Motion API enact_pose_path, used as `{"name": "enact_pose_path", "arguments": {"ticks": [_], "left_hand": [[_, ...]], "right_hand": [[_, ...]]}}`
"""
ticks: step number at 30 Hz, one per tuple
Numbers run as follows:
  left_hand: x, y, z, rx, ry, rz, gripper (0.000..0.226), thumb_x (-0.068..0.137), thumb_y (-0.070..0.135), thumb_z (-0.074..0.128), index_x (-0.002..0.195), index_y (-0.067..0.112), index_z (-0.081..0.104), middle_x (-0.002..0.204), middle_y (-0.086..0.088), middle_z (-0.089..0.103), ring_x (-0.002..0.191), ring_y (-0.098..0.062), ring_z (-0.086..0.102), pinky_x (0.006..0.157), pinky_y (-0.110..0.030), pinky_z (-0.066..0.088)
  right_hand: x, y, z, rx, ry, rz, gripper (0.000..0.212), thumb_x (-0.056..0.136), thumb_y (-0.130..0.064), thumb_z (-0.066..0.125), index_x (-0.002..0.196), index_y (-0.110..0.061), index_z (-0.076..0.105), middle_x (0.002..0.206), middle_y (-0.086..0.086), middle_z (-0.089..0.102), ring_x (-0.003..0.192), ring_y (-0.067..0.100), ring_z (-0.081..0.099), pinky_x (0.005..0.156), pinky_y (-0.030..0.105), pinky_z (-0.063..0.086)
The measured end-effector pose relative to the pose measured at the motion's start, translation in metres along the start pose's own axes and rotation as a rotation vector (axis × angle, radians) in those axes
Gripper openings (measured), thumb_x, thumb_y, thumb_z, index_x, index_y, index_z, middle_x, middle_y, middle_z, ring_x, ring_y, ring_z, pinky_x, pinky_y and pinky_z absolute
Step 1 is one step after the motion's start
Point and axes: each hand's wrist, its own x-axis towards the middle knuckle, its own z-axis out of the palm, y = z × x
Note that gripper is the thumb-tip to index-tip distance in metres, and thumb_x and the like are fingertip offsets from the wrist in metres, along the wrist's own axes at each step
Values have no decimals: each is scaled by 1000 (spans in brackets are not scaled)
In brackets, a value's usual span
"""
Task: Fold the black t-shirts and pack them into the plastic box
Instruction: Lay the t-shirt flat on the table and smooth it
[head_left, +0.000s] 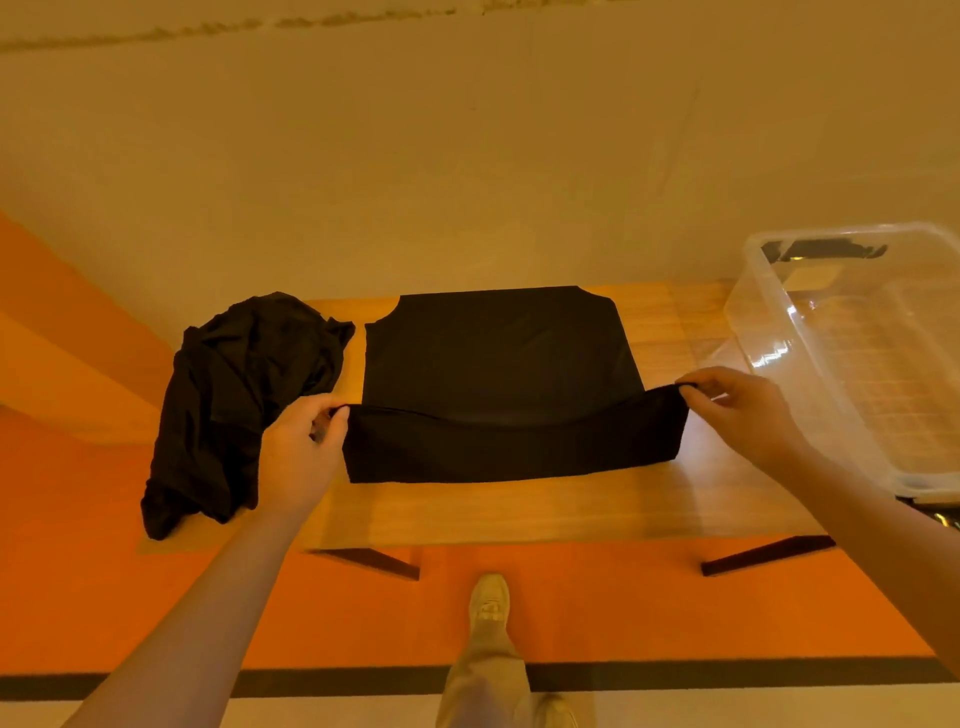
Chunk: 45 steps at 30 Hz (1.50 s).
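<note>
Mid-fold, frame centre.
Both hands, left (301, 447) and right (737, 410), pinch shirt (498, 364) hem; uneven lift risks a skewed fold.

There is a single view, a wide-angle camera worn on the person's head, looking forward and steeply down over the wooden surface (519, 509) toward the wall behind it. It sits close enough that both forearms run in from the bottom corners, and the person's own shoe (489, 597) and the orange floor (623, 608) show beneath the near edge. The clear box (831, 374) is cut off at the right border, and straight lines bend toward the frame's edges.
</note>
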Motion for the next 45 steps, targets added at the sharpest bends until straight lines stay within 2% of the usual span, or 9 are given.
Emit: {"name": "enact_pose_path", "arguments": {"ticks": [3, 8, 12, 17, 20, 24, 26, 29, 45], "left_hand": [[50, -4, 10, -3, 0, -26, 18, 93, 15, 61, 110, 12, 67, 95, 3, 64, 82, -7, 57, 72, -11, 42], [135, -19, 40, 20, -31, -86, 17, 94, 21, 60, 107, 13, 68, 92, 4, 63, 82, -9, 57, 69, -14, 39], [192, -39, 78, 36, -79, -181, 20, 95, 25, 58, 109, 13, 67, 90, -2, 65, 80, -15, 60, 71, -29, 48], [220, -55, 129, 137, -135, -193, 25, 98, 25, 53, 115, 10, 62, 107, -8, 64, 95, -23, 60, 75, -35, 49], [203, -54, 147, 325, -145, 30, 38, 98, 28, 52, 128, 6, 54, 131, -14, 55, 120, -30, 50, 99, -46, 43], [156, -34, 159, 412, -308, 321, 50, 99, 40, 45, 140, 12, 47, 150, -8, 40, 139, -22, 32, 114, -40, 26], [134, -38, 166, 417, -430, 286, 58, 100, 50, 29, 148, 18, 33, 158, -5, 25, 147, -21, 18, 118, -45, 21], [110, -52, 166, 472, -482, 190, 65, 99, 58, 18, 152, 22, 22, 160, -4, 15, 149, -21, 10, 118, -48, 20], [-44, -35, 111, 542, -561, 189, 70, 96, 63, 22, 153, 23, 18, 162, -2, 10, 149, -19, 3, 118, -47, 13]], "right_hand": [[46, -16, 1, 23, 53, 29, 14, 91, -12, 62, 104, -14, 68, 90, 0, 66, 84, 13, 60, 72, 14, 42], [134, -24, 13, 64, 104, 127, 10, 93, -14, 61, 102, -12, 66, 83, -2, 65, 73, 6, 59, 63, 8, 45], [202, -4, 34, 26, 107, 236, 10, 94, -24, 61, 100, -19, 67, 90, 3, 69, 77, 14, 62, 81, 34, 53], [234, 12, 76, -184, 173, 256, 30, 95, -22, 59, 119, -5, 59, 111, 12, 61, 98, 27, 58, 80, 36, 46], [219, 21, 103, -404, 192, 32, 36, 94, -20, 57, 125, -2, 54, 129, 17, 53, 115, 35, 53, 96, 49, 45], [180, 20, 138, -552, 51, -206, 46, 99, -31, 47, 140, -13, 44, 150, 8, 37, 138, 25, 34, 115, 48, 24], [161, 23, 151, -627, -53, -179, 54, 99, -44, 30, 149, -23, 30, 158, 0, 21, 146, 18, 16, 120, 45, 11], [137, 32, 158, -726, -95, -81, 59, 99, -54, 14, 153, -30, 13, 161, -6, 6, 148, 12, -3, 120, 42, 1], [-32, 40, 143, -727, -111, -45, 61, 98, -54, 17, 153, -28, 16, 161, -3, 9, 149, 14, -1, 119, 47, 5]]}}
